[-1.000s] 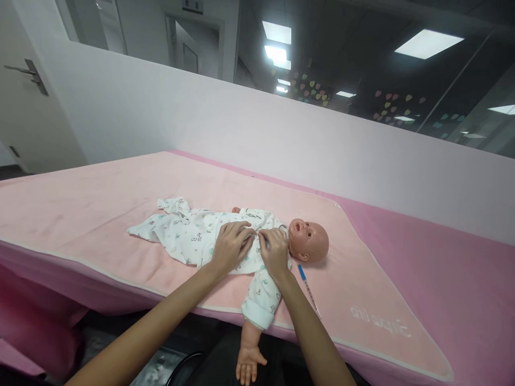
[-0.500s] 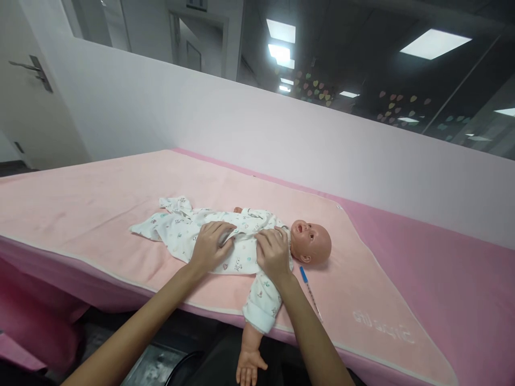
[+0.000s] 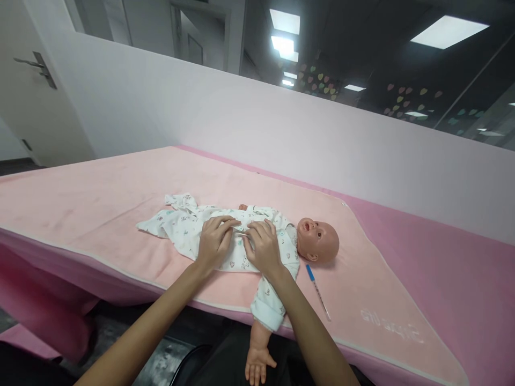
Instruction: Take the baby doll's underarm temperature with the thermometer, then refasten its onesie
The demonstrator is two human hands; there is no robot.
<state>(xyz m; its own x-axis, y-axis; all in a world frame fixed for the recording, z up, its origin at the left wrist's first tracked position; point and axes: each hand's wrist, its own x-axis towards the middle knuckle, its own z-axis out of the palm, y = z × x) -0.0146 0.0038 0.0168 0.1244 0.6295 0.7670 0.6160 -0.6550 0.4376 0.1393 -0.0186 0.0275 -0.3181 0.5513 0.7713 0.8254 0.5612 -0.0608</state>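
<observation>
A baby doll [image 3: 319, 239] lies on its back, its head to the right, on a peach blanket [image 3: 120, 177]. It wears a white printed romper [image 3: 183, 233]. Over the doll's belly, my left hand [image 3: 215, 241] pinches the romper's front edge. Beside it, nearer the doll's chest, my right hand [image 3: 263, 246] has its fingers closed on the same cloth, and a fold stretches between both hands. What exactly lies under the fingertips is hidden. One doll arm [image 3: 259, 354] hangs over the near edge, its sleeve cuff turned back.
A glass thermometer with a blue cap [image 3: 310, 273] lies on the blanket near the doll's head. Pink cloth [image 3: 434, 236] shows beyond the blanket's right edge. A white wall [image 3: 249, 126] with a dark window above it runs behind the table.
My right hand has moved from the doll's upper chest toward my left hand, and the romper's cloth is now drawn up between them. The view has shifted slightly.
</observation>
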